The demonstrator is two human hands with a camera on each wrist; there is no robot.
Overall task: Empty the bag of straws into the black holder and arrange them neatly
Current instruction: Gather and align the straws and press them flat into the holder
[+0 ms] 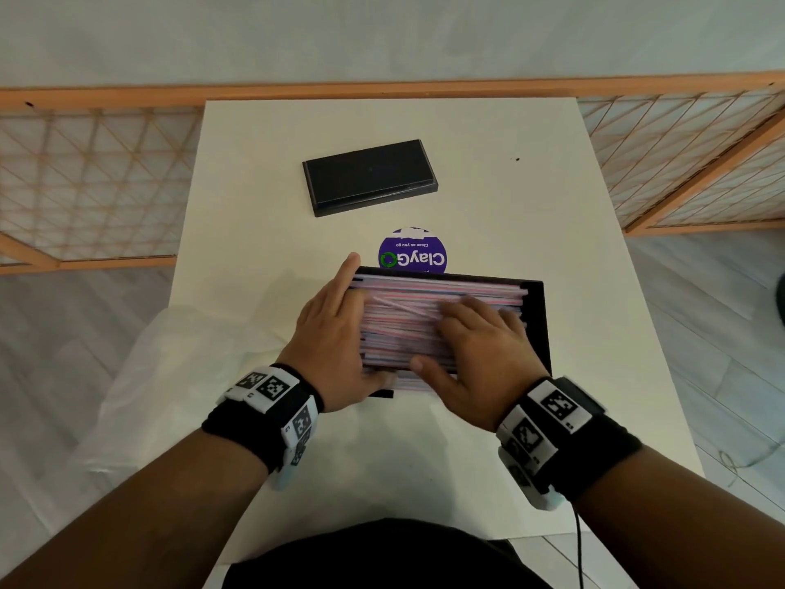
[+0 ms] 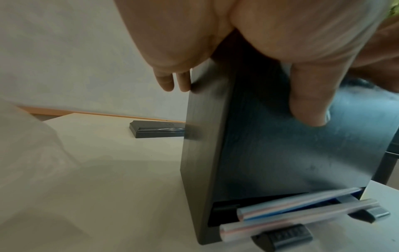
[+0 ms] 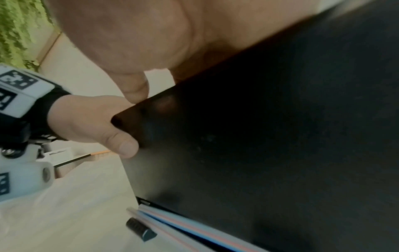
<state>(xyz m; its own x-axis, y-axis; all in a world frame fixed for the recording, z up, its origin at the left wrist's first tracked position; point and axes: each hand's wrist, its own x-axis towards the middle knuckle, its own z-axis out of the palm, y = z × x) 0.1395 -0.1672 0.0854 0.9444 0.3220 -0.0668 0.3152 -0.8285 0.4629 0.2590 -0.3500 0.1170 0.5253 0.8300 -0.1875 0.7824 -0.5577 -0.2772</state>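
Note:
The black holder stands on the white table, packed with pink, blue and white striped straws lying lengthwise. My left hand holds its left end, fingers flat against the end wall and thumb on the front face. My right hand lies flat on top of the straws with fingers spread, its thumb at the front rim. A few straws poke out of the slot along the holder's bottom, also seen in the right wrist view.
The holder's black lid lies farther back on the table. A round purple sticker sits just behind the holder. The clear plastic bag lies crumpled at the left table edge. A wooden lattice screen runs behind.

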